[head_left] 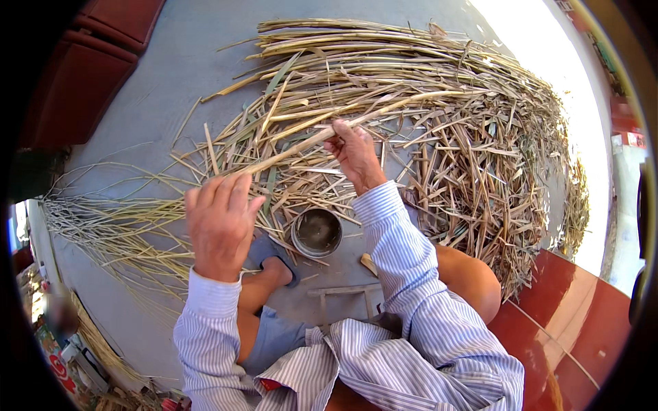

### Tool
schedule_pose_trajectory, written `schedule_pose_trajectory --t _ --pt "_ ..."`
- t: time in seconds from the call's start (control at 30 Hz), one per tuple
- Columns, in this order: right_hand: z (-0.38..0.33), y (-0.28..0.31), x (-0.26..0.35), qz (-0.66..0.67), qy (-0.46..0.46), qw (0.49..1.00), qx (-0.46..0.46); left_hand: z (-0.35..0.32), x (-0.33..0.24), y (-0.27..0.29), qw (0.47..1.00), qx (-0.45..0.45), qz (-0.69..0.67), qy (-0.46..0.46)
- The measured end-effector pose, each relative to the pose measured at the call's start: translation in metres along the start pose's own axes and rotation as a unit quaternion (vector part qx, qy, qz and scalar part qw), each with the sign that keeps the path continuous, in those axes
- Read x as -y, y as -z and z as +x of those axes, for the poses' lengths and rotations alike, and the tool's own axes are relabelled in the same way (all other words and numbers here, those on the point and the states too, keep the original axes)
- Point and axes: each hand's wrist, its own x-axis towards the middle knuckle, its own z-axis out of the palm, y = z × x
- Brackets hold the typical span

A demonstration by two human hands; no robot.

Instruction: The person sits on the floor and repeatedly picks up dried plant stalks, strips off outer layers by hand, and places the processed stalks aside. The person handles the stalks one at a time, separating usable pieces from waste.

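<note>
Slanting from lower left to upper right in the head view, a long pale stalk (295, 148) is held in the air above the grey floor (199, 34). The right hand (356, 156) pinches it between thumb and fingers; the left hand (223, 222) is at its lower end, knuckles up, and whether those fingers grip it cannot be told. Its far part reaches over a heap of stalks (384, 58), lying roughly along their direction.

Below the right hand, a round metal tin (317, 255) sits on the floor, its mouth facing up; what lies in its dark, murky inside is hard to make out. The stalk's near end is hidden by the left hand, and its tip blends into the heap. Thin branching stems (130, 222) fan out leftward, their right ends partly behind the left hand.
</note>
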Motion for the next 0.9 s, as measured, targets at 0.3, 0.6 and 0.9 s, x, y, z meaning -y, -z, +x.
schedule_pose_trajectory --t 0.3,0.6,0.9 --pt "-0.116 -0.088 0.007 0.135 -0.011 0.965 0.225 -0.001 -0.011 0.022 0.997 -0.055 -0.048 -0.016" --pt "-0.112 -0.004 0.147 -0.032 -0.023 0.998 0.05 0.007 -0.021 0.053 0.964 -0.226 0.016 -0.141" --pt "-0.127 -0.019 0.156 -0.086 0.049 0.995 -0.021 0.015 -0.038 0.085 0.946 -0.311 -0.043 -0.086"
